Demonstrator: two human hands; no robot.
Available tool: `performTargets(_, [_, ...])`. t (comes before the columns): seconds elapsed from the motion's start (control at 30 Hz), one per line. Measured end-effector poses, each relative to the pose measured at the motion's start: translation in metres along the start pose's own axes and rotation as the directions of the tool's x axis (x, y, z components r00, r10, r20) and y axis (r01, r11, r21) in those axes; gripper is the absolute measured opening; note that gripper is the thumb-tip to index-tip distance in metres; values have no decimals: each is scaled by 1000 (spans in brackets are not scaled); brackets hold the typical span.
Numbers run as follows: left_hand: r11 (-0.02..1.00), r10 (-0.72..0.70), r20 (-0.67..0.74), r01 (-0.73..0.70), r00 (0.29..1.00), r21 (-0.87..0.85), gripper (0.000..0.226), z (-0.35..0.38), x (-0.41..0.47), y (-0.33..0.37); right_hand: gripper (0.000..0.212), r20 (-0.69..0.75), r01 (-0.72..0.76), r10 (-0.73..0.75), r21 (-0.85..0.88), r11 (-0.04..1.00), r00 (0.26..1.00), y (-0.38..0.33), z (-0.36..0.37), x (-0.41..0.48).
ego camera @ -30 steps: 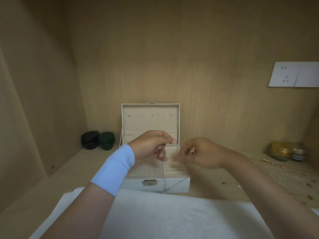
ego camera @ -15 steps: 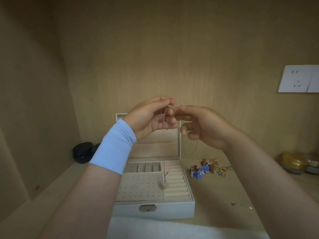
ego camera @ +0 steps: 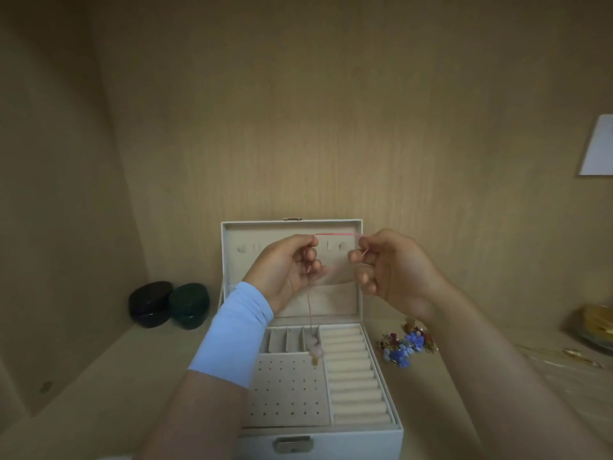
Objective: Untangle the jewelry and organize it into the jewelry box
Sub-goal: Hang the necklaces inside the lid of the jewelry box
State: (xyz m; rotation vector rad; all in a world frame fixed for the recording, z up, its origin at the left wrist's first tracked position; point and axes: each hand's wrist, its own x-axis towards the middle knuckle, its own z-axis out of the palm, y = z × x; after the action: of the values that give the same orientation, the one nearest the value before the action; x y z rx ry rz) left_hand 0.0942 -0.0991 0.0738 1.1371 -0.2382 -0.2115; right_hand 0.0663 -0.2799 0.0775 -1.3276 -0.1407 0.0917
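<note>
Hands drawn apart since half a second ago, your left hand (ego camera: 288,267) pinching the red cord (ego camera: 335,234), its taut span running 9 to 3 o'clock, tail hanging toward 6, pendant (ego camera: 315,350) over the open jewelry box (ego camera: 365,441), your right hand (ego camera: 394,268) pinching the other end.

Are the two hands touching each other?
Apart. The head view shows the left hand and the right hand with a clear gap of box lid between them. Only the red string they pinch crosses it.
</note>
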Motion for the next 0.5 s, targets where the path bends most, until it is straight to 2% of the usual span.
performTargets(0.13, [975,93,-165,-56,982,213,12,1,11,-15,15,-216,89,-141,-235,968,966,14,-2,9])
performTargets(0.27, [950,180,-268,-96,947,298,19,10,19,-16,20,-449,194,-351,-358,913,822,17,0,23])
performTargets(0.4, [913,214,-321,-73,923,401,25,20,24,-14,26,-537,170,-502,-550,818,678,17,7,37])
performTargets(0.5, [889,180,-327,-12,928,457,30,25,24,-19,23,-550,93,-543,-643,760,635,17,13,40])
